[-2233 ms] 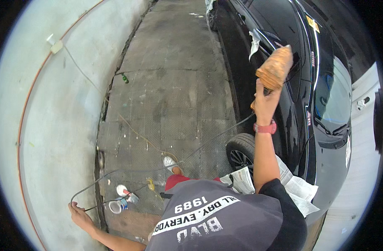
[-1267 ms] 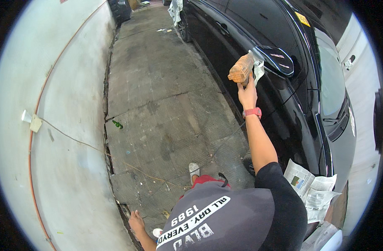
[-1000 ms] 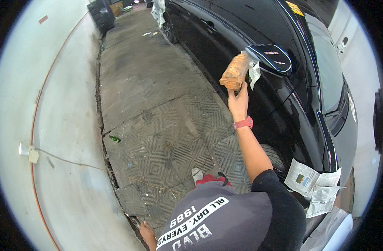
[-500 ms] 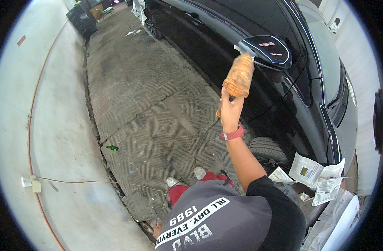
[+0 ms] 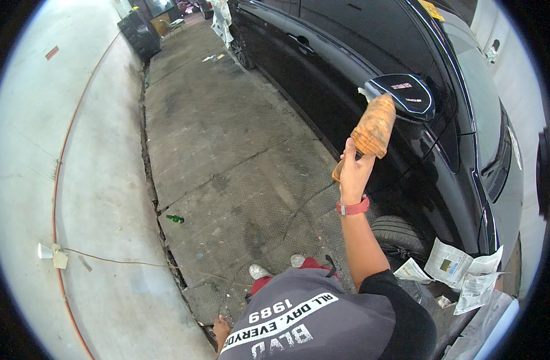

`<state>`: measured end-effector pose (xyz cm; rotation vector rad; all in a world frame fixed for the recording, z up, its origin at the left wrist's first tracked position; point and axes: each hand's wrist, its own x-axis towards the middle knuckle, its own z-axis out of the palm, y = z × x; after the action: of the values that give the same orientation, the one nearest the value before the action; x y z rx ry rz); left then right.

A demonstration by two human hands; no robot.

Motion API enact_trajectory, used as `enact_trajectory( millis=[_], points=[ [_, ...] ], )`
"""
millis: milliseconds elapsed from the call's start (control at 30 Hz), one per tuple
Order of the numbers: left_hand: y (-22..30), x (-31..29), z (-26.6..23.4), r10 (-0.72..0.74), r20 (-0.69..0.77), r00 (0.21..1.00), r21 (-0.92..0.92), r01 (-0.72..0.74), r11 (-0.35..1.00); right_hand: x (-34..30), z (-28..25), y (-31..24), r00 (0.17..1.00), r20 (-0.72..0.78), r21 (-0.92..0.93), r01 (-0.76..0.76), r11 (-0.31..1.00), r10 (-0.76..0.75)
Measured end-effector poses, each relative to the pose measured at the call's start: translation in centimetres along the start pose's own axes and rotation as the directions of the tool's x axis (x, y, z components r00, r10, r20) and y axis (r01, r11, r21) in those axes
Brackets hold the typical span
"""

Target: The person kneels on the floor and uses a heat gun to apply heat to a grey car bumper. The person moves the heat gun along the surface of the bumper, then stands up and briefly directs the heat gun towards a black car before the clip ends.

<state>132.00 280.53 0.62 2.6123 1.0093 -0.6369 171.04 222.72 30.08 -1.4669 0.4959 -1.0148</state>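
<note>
My right hand (image 5: 351,172), with a red band at the wrist, is raised and shut on the handle of an orange-brown, roll-shaped tool (image 5: 374,126). The tool's head is held up beside the door of a black car (image 5: 323,66), just under its side mirror (image 5: 401,93). A thin cord hangs from the hand toward the floor. My left hand (image 5: 221,328) hangs low at the bottom edge near the floor's crack; only part of it shows, so I can't make out its fingers.
The car's front tyre (image 5: 398,234) is at my right, with sheets of newspaper (image 5: 461,270) by it. A green bottle (image 5: 175,219) lies on the ribbed concrete floor. A pale wall (image 5: 53,180) with a white socket (image 5: 53,255) runs along the left. A black bin (image 5: 140,33) stands far back.
The view has shifted along the car's side, from the tyre to the mirror. My right hand stays raised with the tool, now closer under the mirror. The left hand has dropped out of clear sight.
</note>
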Motion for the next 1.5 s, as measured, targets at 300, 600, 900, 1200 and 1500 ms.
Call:
enact_trajectory(
  millis=[300,600,900,1200,1500],
  points=[
    [-0.9,-0.3,3.3,0.046,0.008,0.999,-0.108,-0.045,0.993,0.6,-1.6,3.2,0.986,0.162,-0.072,0.048,0.996,-0.036],
    [-0.2,-0.6,4.9,-0.006,-0.101,0.995,-0.02,0.004,1.0,-1.0,-4.2,2.2,0.956,0.292,-0.134,0.079,0.988,-0.037],
    [-0.3,-0.4,4.1,-0.029,-0.06,0.998,-0.057,0.026,0.998,0.1,-4.1,1.0,0.976,0.201,-0.124,0.115,0.986,-0.089],
    [0.8,-1.0,4.2,-0.03,0.078,0.996,-0.067,0.035,0.997,2.1,-4.1,2.7,0.973,0.159,-0.066,0.177,0.982,-0.165],
    [1.9,-3.6,3.3,-0.031,0.035,0.999,-0.064,0.033,0.997,0.6,-5.3,2.8,0.976,0.166,-0.014,-0.143,0.99,0.144]
  ],
)
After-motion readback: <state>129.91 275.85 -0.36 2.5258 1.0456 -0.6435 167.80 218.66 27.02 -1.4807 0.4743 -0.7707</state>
